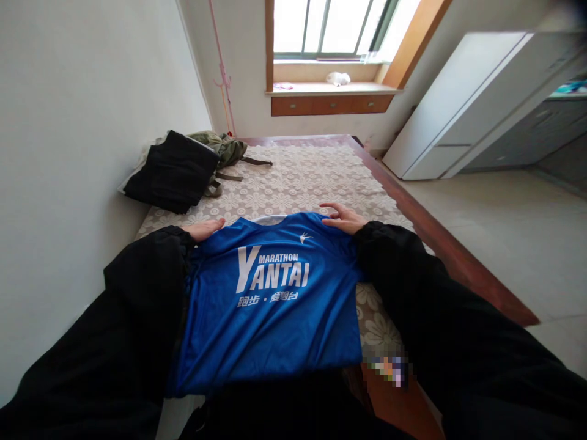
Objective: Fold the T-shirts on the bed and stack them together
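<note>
A blue T-shirt (275, 330) with white "Yantai Marathon" lettering lies front side up, its collar away from me and its hem hanging toward my body. At its left shoulder is my left hand (205, 230), fingers stretched out and flat. My right hand (343, 219) rests at the right shoulder with its fingers apart, the fingertips over the edge of the fabric. Wrinkles run across the lower part of the shirt. Beneath it is a lace-patterned tablecloth (302, 174) on a wooden table. Both sleeves of the shirt are partly hidden by my forearms.
Folded black clothing (172, 171) and an olive-green strapped item (227, 150) lie at the table's far left, by the wall. A white refrigerator (458, 104) stands to the right. A white bundle (338, 78) sits on the windowsill (298, 89) beyond the table.
</note>
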Motion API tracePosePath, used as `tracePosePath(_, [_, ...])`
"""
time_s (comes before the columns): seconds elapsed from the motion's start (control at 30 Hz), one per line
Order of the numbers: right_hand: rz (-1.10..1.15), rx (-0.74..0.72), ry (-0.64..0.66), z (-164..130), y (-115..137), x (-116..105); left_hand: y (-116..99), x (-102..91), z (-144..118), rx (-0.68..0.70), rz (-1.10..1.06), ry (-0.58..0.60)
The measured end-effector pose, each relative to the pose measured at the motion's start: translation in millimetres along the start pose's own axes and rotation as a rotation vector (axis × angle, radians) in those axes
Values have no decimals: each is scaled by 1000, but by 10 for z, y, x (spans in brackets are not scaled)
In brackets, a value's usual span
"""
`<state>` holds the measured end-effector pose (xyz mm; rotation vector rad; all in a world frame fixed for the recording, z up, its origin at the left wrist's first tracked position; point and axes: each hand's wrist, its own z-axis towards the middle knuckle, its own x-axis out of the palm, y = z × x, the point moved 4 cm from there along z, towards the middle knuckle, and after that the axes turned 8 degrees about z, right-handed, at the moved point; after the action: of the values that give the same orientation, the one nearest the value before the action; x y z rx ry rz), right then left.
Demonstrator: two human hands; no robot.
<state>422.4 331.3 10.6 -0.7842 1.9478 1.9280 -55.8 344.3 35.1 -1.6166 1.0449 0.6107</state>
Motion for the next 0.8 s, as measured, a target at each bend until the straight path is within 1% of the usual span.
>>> tracePosePath(0.1, [59, -95, 71, 122, 121, 93, -41, 20, 81, 12, -136, 23])
tracePosePath(0.17, [85, -154, 88, 177, 194, 134, -75, -5, 102, 39, -225, -5])
tracePosePath(0.2, [101, -192, 65, 186, 224, 128, -90, -42, 99, 59, -262, -41])
tracePosePath(0.23, [116, -240, 9, 182, 249, 100, -102, -92, 86, 83, -289, -90])
tracePosePath(0.3, [127, -361, -160, 133, 274, 11, -113, -203, 31, 129, -319, -217])
tracePosePath(0.33, [109, -416, -235, 98, 271, -21, -112, -248, -10, 146, -294, -295])
tracePosePath(0.37, [73, -453, -281, 68, 254, -27, -108, -274, -56, 156, -233, -376])
tracePosePath(0.4, [19, -463, -289, 50, 224, -5, -102, -274, -101, 162, -150, -448])
tracePosePath(0.43, [-51, -448, -266, 44, 182, 45, -93, -246, -140, 163, -57, -505])
tracePosePath(0.5, [-219, -376, -186, 54, 77, 181, -57, -121, -188, 152, 101, -563])
tracePosePath(0.57, [-372, -307, -139, 65, -21, 298, 12, 35, -194, 126, 154, -560])
tracePosePath(0.63, [-458, -284, -144, 63, -79, 356, 95, 147, -186, 84, 186, -556])
tracePosePath(0.7, [-489, -283, -164, 52, -103, 366, 170, 197, -177, 39, 211, -550])
tracePosePath(0.8, [-512, -260, -183, 34, -103, 347, 235, 186, -176, -8, 246, -545])
